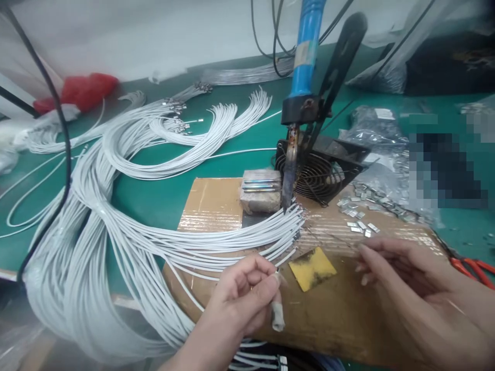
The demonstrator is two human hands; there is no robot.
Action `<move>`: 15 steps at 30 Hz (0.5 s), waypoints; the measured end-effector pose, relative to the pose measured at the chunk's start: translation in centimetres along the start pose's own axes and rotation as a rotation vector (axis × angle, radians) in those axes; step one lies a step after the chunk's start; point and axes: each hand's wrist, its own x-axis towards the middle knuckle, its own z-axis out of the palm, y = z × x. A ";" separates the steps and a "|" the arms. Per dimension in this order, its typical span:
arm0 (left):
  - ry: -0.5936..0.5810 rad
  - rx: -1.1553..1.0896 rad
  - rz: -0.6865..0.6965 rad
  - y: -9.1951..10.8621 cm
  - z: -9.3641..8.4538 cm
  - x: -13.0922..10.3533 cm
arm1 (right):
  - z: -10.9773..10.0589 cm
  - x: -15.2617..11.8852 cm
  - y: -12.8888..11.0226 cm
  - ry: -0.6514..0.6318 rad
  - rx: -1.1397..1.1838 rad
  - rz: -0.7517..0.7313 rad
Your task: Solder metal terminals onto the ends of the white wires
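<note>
Two hands low in the view, above one sheet of cardboard (209, 203) on the green table (154, 196). Far left: one red bag (83, 90) and one black cable (64, 154) drooping across the white wires (116, 226), far too many to count, looped in several bundles, with stripped ends fanned out just below the iron. Left hand (240, 293): thumb and forefinger pinched shut on a single wire end (277, 269) near the cardboard's middle, one fingertip (277, 315) wrapped in tape. Just behind it: one grey block (260, 191), one blue-handled soldering iron (305, 56) clamped upright with its tip down beside the block, and one black fan (320, 175) tilted behind it. One yellow pad (312, 268), scorched dark in places, between the hands. Right of the fan: small metal clips (358, 208), scattered and uncountable. Right hand (402, 278): fingers (363, 252) extended and close together, perhaps on a thin strand running toward the iron; too faint to tell. Far right: one pair of red-handled scissors (474, 268). Best practice here, as a judgement: keep the pinch well back from the bare end, bring only that end to the tip, hold steady and brief, keep the neighbouring ends clear of the hot metal.
</note>
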 end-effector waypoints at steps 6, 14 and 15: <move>-0.024 0.039 0.008 0.4 0.4 -0.2 | 1.1 -2.9 -4.8 -0.351 0.319 0.000; -0.041 0.017 -0.005 0.9 0.5 -0.6 | 2.4 -3.8 -7.3 -0.478 0.489 0.095; -0.042 0.012 -0.007 0.8 0.6 -0.6 | 2.5 -3.7 -7.4 -0.484 0.498 0.109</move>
